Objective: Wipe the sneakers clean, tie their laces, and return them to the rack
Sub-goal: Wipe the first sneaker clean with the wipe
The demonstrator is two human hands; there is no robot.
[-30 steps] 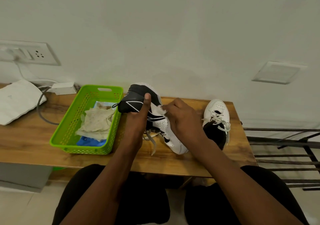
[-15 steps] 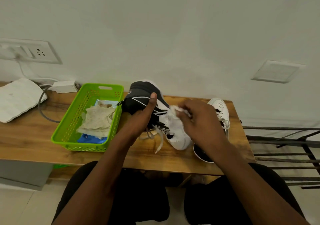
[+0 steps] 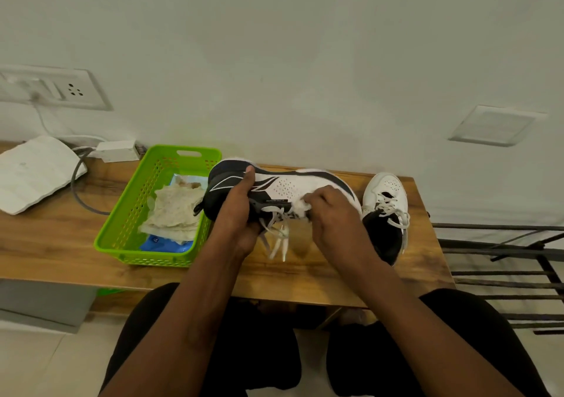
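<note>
A black-and-white sneaker (image 3: 283, 187) is held on its side above the wooden table (image 3: 55, 241), heel to the left, loose laces (image 3: 279, 238) dangling down. My left hand (image 3: 236, 213) grips its black heel, thumb on top. My right hand (image 3: 332, 216) presses a small white wipe (image 3: 300, 205) against the sneaker's white side near the lace eyelets. The second sneaker (image 3: 386, 207) stands on the table at the right, toe pointing away, laces untied.
A green plastic basket (image 3: 122, 228) with used cloths and a blue packet sits left of the sneakers. A white cloth (image 3: 33, 170), an adapter and cables lie at far left. A dark metal rack (image 3: 503, 262) stands right of the table.
The held sneaker has turned from toe-down to lying horizontally on its side. My right hand with the wipe has slid along its white side toward the laces.
</note>
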